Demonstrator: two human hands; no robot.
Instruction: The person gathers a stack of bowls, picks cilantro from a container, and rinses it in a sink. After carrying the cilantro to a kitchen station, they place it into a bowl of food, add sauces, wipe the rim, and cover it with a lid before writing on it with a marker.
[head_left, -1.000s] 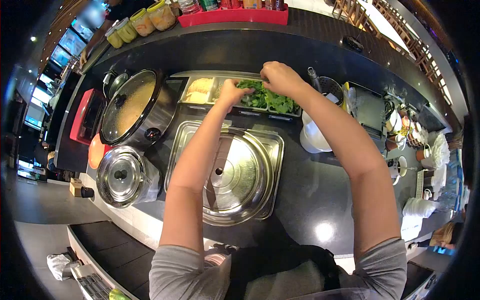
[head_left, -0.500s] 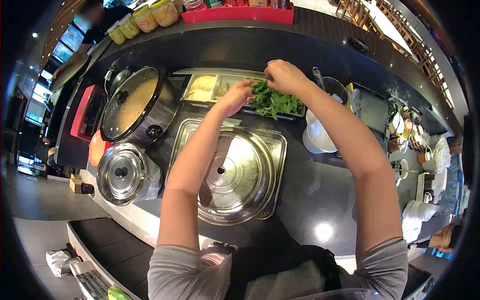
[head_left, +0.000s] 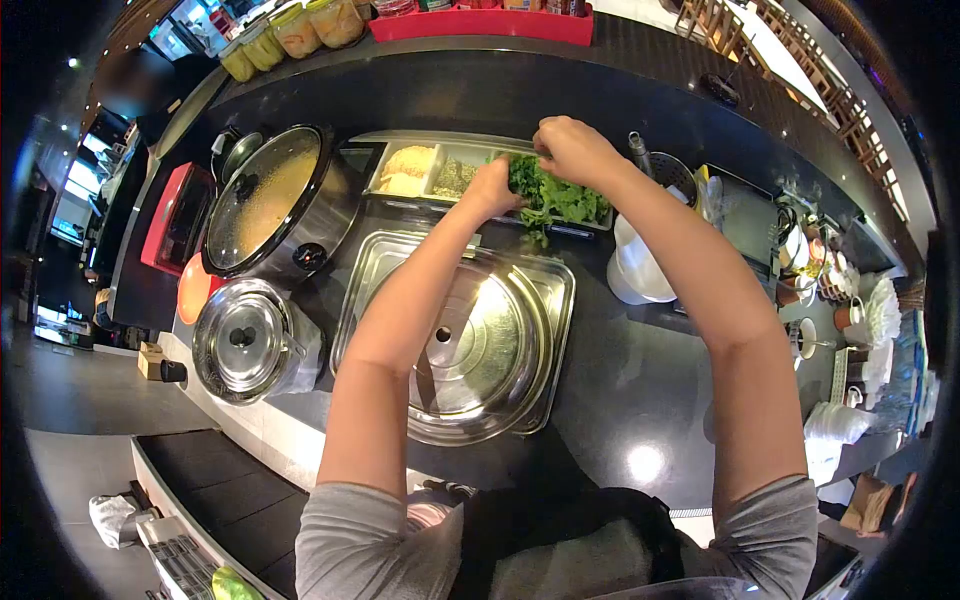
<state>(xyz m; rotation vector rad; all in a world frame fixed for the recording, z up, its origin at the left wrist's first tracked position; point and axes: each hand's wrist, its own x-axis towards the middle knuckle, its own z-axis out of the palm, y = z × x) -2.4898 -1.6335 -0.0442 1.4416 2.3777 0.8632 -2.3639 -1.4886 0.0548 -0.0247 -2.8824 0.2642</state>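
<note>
Bright green leafy herbs (head_left: pixel 568 203) fill the right part of a long compartmented tray (head_left: pixel 372 186), and some sprigs hang over its front edge. My left hand (head_left: pixel 492 188) is closed on the left side of the bunch, its fingertips partly hidden by leaves. From above, my right hand (head_left: pixel 575 152) pinches at the upper edge of the same herbs, fingers curled. Left of my left hand, one compartment holds dried flaky herbs (head_left: pixel 457 178) and another a pale yellow crumbly food (head_left: pixel 406 172).
A round metal lid (head_left: pixel 470 350) lies on a steel tray (head_left: pixel 560 300) below my arms. To the left are a large glass-lidded cooker (head_left: pixel 270 205) and a smaller lidded pot (head_left: pixel 240 340). A white container (head_left: pixel 636 265) stands at right. A person (head_left: pixel 150 95) is at far left.
My left hand has shifted right and slightly up, further into the herbs, uncovering more of the dried herbs. A sprig now hangs lower at the tray's front. My right hand has barely moved.
</note>
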